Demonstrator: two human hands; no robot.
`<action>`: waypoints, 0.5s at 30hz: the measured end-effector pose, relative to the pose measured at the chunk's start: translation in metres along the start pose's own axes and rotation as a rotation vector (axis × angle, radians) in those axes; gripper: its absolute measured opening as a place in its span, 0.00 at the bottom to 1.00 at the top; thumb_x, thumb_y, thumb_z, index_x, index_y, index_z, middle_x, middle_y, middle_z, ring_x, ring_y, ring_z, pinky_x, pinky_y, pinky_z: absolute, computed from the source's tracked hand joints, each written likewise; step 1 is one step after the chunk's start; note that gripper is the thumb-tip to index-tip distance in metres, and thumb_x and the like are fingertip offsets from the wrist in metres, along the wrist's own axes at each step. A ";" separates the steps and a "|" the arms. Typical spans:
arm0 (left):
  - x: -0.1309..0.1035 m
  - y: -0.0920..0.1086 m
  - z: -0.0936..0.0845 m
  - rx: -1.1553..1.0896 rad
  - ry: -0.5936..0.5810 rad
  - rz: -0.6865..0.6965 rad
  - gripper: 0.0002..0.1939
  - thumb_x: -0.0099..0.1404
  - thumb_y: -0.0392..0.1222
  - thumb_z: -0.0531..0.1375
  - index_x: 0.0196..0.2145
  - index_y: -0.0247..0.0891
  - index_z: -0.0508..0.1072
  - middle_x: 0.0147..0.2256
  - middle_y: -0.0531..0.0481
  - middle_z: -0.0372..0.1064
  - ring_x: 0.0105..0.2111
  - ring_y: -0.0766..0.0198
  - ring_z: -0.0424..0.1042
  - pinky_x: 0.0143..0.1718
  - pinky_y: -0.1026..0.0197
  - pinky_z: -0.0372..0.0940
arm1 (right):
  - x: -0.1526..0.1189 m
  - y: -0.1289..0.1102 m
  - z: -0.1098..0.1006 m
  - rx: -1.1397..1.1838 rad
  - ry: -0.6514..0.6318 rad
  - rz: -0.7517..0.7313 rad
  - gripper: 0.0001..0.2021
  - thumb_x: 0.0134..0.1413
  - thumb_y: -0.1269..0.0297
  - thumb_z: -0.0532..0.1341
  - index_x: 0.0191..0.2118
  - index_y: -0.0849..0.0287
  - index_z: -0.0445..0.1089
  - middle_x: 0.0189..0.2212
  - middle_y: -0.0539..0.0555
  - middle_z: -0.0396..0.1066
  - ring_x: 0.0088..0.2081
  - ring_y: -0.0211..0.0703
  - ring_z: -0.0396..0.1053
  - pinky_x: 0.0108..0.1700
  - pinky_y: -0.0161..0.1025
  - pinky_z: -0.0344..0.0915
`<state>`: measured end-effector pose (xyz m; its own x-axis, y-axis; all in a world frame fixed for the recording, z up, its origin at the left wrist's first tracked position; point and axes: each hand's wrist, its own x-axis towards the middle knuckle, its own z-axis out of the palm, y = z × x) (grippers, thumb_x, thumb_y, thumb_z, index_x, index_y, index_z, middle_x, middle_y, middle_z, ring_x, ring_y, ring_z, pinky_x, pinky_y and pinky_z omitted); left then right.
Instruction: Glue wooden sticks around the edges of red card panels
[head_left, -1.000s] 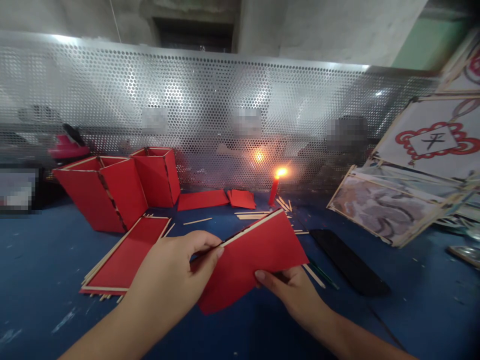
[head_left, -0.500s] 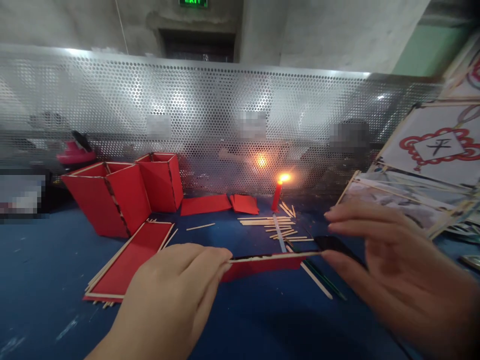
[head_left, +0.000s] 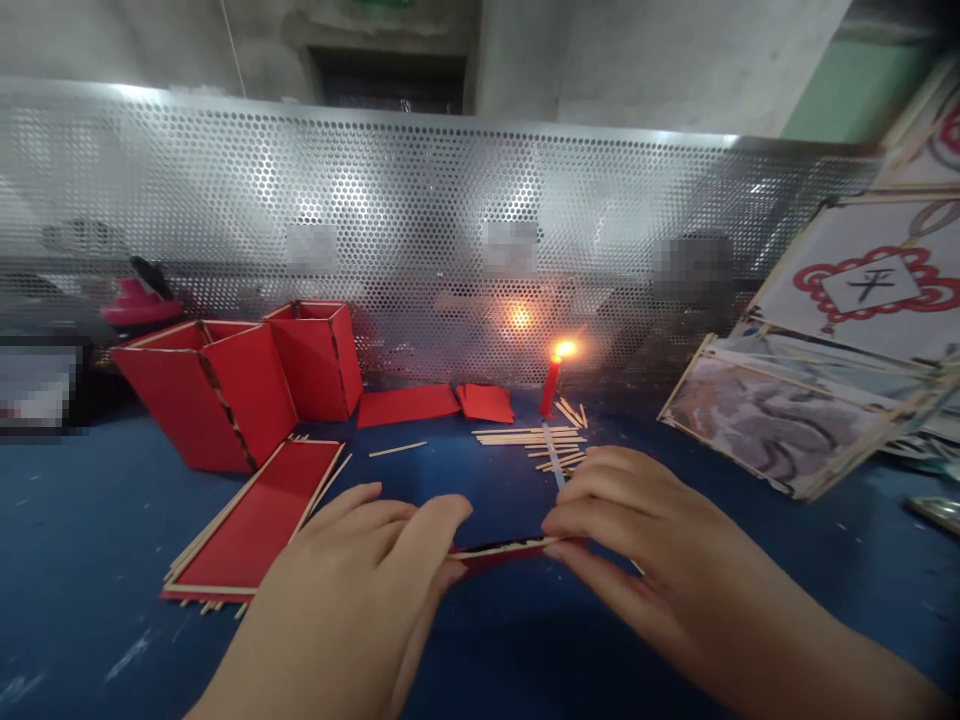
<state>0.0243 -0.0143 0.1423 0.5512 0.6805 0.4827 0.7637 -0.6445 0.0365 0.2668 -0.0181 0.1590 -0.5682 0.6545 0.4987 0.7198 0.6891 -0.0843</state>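
Note:
A narrow red panel (head_left: 499,556) with a pale stick and dark marks along its upper edge hangs low over the blue table, between my hands. My left hand (head_left: 367,570) is closed on its left end, thumb above and fingers beneath. At the right end my right hand (head_left: 637,540) pinches the edge between thumb and fingers. Beyond my right hand lie several thin wooden sticks (head_left: 517,437) and a translucent strip (head_left: 553,455). A lit red candle (head_left: 551,385) stands upright behind them.
Red open-topped boxes (head_left: 251,400) stand at the left, with a stick-framed red panel (head_left: 262,520) before them. Flat red pieces (head_left: 409,404) lie near the perforated metal screen (head_left: 427,220). Framed pictures (head_left: 780,415) lean at the right.
My right hand has moved left and down and its fingers have closed on the red panel's right end. My left thumb has lifted slightly, and the panel sits a little lower.

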 end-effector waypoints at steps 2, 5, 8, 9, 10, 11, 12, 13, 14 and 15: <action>0.001 0.000 0.001 0.009 -0.025 -0.001 0.21 0.69 0.32 0.45 0.42 0.40 0.77 0.28 0.48 0.79 0.25 0.54 0.76 0.36 0.45 0.73 | -0.001 0.001 0.001 0.023 -0.009 -0.003 0.07 0.62 0.71 0.61 0.35 0.56 0.76 0.32 0.50 0.76 0.38 0.47 0.71 0.45 0.48 0.66; 0.003 0.000 0.000 -0.013 -0.091 -0.001 0.23 0.68 0.30 0.43 0.37 0.41 0.77 0.28 0.48 0.78 0.25 0.54 0.76 0.37 0.44 0.72 | -0.001 0.002 0.002 0.040 -0.022 -0.013 0.06 0.62 0.71 0.62 0.35 0.56 0.77 0.32 0.49 0.76 0.38 0.46 0.70 0.46 0.48 0.64; 0.005 0.000 -0.001 -0.021 -0.114 -0.008 0.21 0.69 0.31 0.45 0.35 0.42 0.77 0.27 0.49 0.77 0.25 0.53 0.76 0.39 0.44 0.71 | -0.001 0.004 0.003 0.048 -0.027 -0.007 0.07 0.61 0.72 0.62 0.35 0.55 0.77 0.31 0.49 0.76 0.38 0.47 0.69 0.48 0.49 0.62; 0.005 0.000 -0.001 -0.022 -0.113 -0.008 0.21 0.69 0.32 0.45 0.35 0.43 0.77 0.27 0.49 0.77 0.26 0.53 0.76 0.39 0.45 0.71 | 0.000 0.004 0.004 0.052 -0.027 -0.002 0.07 0.62 0.72 0.62 0.35 0.55 0.77 0.32 0.49 0.76 0.38 0.47 0.68 0.48 0.49 0.62; 0.006 0.000 -0.001 -0.022 -0.115 -0.008 0.20 0.69 0.32 0.45 0.34 0.43 0.76 0.27 0.49 0.77 0.26 0.54 0.76 0.38 0.46 0.71 | 0.000 0.004 0.004 0.056 -0.031 0.002 0.07 0.62 0.71 0.62 0.35 0.55 0.77 0.31 0.49 0.76 0.38 0.47 0.68 0.48 0.49 0.61; 0.005 0.000 -0.001 -0.021 -0.122 -0.006 0.20 0.69 0.32 0.45 0.34 0.42 0.76 0.26 0.49 0.77 0.26 0.54 0.76 0.38 0.46 0.70 | 0.000 0.004 0.004 0.061 -0.039 0.007 0.07 0.62 0.71 0.61 0.35 0.55 0.77 0.31 0.49 0.76 0.38 0.47 0.67 0.48 0.49 0.61; 0.005 0.000 -0.001 -0.022 -0.125 -0.002 0.21 0.69 0.32 0.44 0.34 0.42 0.76 0.26 0.49 0.77 0.26 0.54 0.75 0.37 0.46 0.70 | 0.000 0.004 0.004 0.066 -0.046 0.010 0.07 0.62 0.70 0.61 0.35 0.55 0.77 0.31 0.50 0.75 0.38 0.47 0.67 0.47 0.48 0.61; 0.005 -0.001 0.000 -0.031 -0.128 -0.005 0.21 0.69 0.32 0.44 0.35 0.42 0.77 0.26 0.50 0.76 0.25 0.54 0.75 0.37 0.46 0.70 | 0.000 0.004 0.003 0.068 -0.053 0.010 0.08 0.63 0.70 0.61 0.34 0.56 0.76 0.31 0.50 0.75 0.38 0.47 0.67 0.47 0.48 0.61; 0.004 -0.001 0.000 -0.061 -0.118 -0.016 0.21 0.69 0.32 0.44 0.35 0.42 0.77 0.25 0.50 0.76 0.25 0.54 0.74 0.36 0.47 0.69 | 0.000 0.004 0.003 0.067 -0.060 0.009 0.08 0.63 0.70 0.61 0.34 0.56 0.76 0.31 0.50 0.75 0.37 0.47 0.66 0.47 0.48 0.61; 0.003 -0.002 0.001 -0.102 -0.104 -0.030 0.20 0.69 0.33 0.45 0.35 0.42 0.77 0.25 0.50 0.76 0.26 0.54 0.74 0.36 0.47 0.69 | 0.000 0.004 0.003 0.066 -0.062 0.009 0.08 0.63 0.70 0.60 0.33 0.56 0.76 0.31 0.50 0.75 0.37 0.47 0.66 0.47 0.48 0.60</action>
<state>0.0252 -0.0107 0.1429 0.5648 0.7287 0.3874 0.7448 -0.6522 0.1409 0.2684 -0.0143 0.1561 -0.5873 0.6771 0.4435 0.6982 0.7009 -0.1456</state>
